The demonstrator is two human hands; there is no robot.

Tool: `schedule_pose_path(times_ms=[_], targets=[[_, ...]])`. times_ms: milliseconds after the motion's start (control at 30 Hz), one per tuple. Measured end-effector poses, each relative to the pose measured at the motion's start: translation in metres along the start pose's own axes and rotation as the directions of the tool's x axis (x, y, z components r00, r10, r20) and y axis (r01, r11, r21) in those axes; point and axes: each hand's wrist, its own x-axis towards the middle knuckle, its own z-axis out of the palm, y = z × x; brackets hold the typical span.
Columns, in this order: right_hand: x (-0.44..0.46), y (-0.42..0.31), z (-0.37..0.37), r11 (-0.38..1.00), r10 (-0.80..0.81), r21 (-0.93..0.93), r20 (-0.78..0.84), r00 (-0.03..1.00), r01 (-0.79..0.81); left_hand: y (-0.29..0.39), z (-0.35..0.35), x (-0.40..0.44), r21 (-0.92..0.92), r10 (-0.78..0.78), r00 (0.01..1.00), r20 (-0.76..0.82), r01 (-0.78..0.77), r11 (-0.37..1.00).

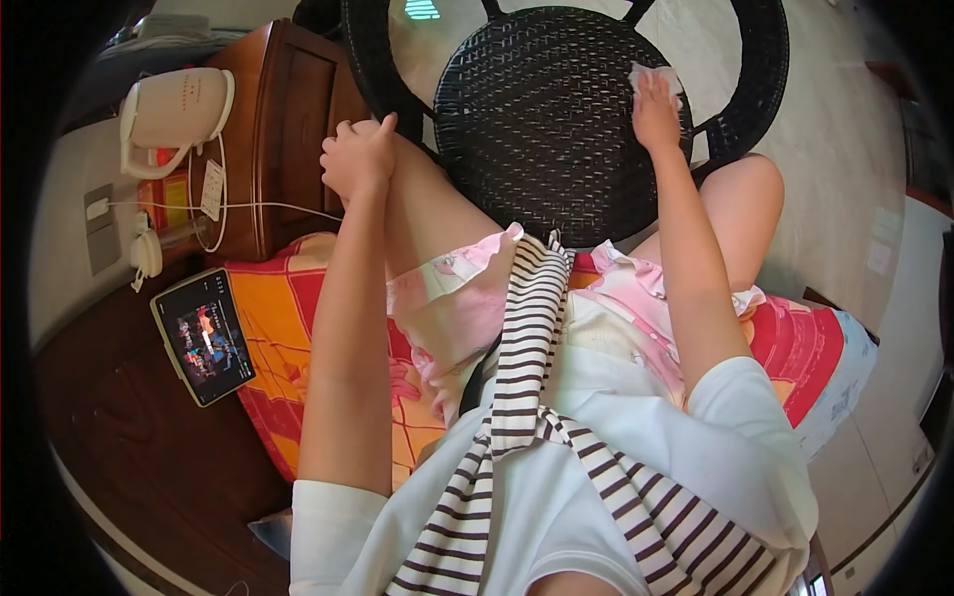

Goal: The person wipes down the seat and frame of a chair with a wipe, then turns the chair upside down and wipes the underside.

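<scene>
My right hand (656,114) presses a crumpled white tissue (668,77) against the right edge of a round black woven chair seat (547,119). Its fingers lie over the tissue, which sticks out beyond the fingertips. On my bent left knee rests my left hand (360,159), fingers apart and holding nothing, just left of the seat. The chair's black woven curved frame (760,74) rises on both sides of the seat.
Left of me stands a brown wooden cabinet (283,139) with a white electric kettle (179,109) beside it. A white cord (268,206) crosses the cabinet front. A tablet (206,338) with a lit screen leans on the red and orange bedding (278,338). Pale floor (835,129) lies to the right.
</scene>
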Motion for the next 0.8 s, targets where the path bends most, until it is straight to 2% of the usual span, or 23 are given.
schedule_pose_path(times_ms=[67,167,233,333,367,433,467,533,600,700,800], targets=[[-0.002,0.0,0.009,0.996,0.091,-0.02,-0.042,0.995,-0.092,0.0,0.0,0.0,0.0,0.001,1.0,-0.003,-0.001,1.0],[-0.003,-0.02,0.01,0.997,-0.061,-0.046,0.064,0.996,0.064,0.0,0.0,0.0,0.004,0.001,1.0,-0.003,-0.001,1.0],[-0.008,-0.048,0.002,0.962,-0.239,0.171,0.161,0.958,0.211,0.0,0.001,0.001,0.01,0.001,1.0,-0.008,-0.001,1.0],[-0.025,-0.095,0.006,0.896,-0.428,0.204,0.161,0.889,0.395,0.003,-0.001,0.0,0.034,-0.025,1.0,0.011,0.025,0.999],[-0.033,-0.114,-0.008,0.868,-0.496,0.166,0.214,0.842,0.469,0.002,-0.001,0.0,0.031,-0.021,1.0,0.01,0.021,0.999],[-0.048,-0.142,-0.003,0.785,-0.601,0.267,0.11,0.792,0.558,0.001,-0.001,0.001,0.028,-0.013,1.0,0.003,0.013,1.0],[-0.055,-0.155,-0.003,0.758,-0.645,0.269,0.17,0.745,0.594,0.001,-0.001,0.0,0.03,-0.017,1.0,0.004,0.016,0.999],[-0.069,-0.177,0.001,0.65,-0.729,0.423,0.11,0.676,0.632,0.002,-0.001,0.0,0.033,-0.021,1.0,0.005,0.021,0.999],[-0.086,-0.188,0.005,0.569,-0.803,0.401,0.085,0.59,0.717,0.002,-0.001,-0.001,0.036,-0.025,1.0,0.005,0.025,0.999],[-0.092,-0.189,-0.007,0.499,-0.837,0.419,0.006,0.548,0.758,0.003,-0.001,0.0,0.039,-0.027,1.0,0.01,0.027,0.999],[-0.051,-0.167,-0.027,0.509,-0.86,0.521,0.275,0.43,0.685,0.001,0.001,0.001,0.024,-0.012,1.0,-0.008,0.013,1.0]])
